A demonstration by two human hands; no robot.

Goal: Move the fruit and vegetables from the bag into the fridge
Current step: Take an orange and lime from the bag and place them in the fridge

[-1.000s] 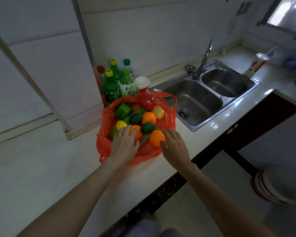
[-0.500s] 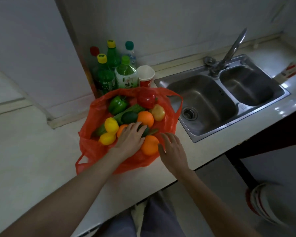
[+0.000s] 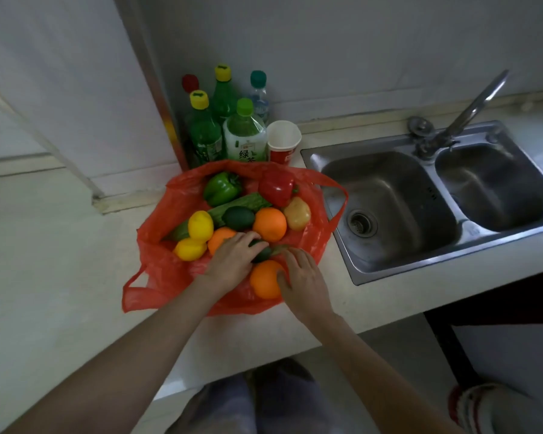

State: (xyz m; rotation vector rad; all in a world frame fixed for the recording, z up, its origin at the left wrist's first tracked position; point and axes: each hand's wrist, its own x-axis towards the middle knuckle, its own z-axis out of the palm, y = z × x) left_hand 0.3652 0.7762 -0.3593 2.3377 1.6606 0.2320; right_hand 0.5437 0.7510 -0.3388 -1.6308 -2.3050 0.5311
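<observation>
A red plastic bag (image 3: 157, 270) lies open on the counter. It holds a green pepper (image 3: 221, 187), a red pepper (image 3: 276, 186), a cucumber (image 3: 242, 202), an avocado (image 3: 238, 218), a potato (image 3: 297, 213), two lemons (image 3: 200, 225) and three oranges (image 3: 269, 224). My left hand (image 3: 232, 261) lies on the pile, its fingers curled over a second dark green avocado (image 3: 261, 254) and partly covering an orange. My right hand (image 3: 303, 274) rests at the bag's near right edge, fingers spread, its thumb against the nearest orange (image 3: 265, 280). No fridge is in view.
Several drink bottles (image 3: 243, 133) and a paper cup (image 3: 282, 140) stand behind the bag against the wall. A steel double sink (image 3: 389, 195) with a tap (image 3: 464, 114) lies to the right. The counter's front edge (image 3: 264, 346) runs just below the bag.
My left hand slid right off the orange onto the dark green avocado and curled over it. My right hand closed in until its thumb met the near orange. The view tilted down.
</observation>
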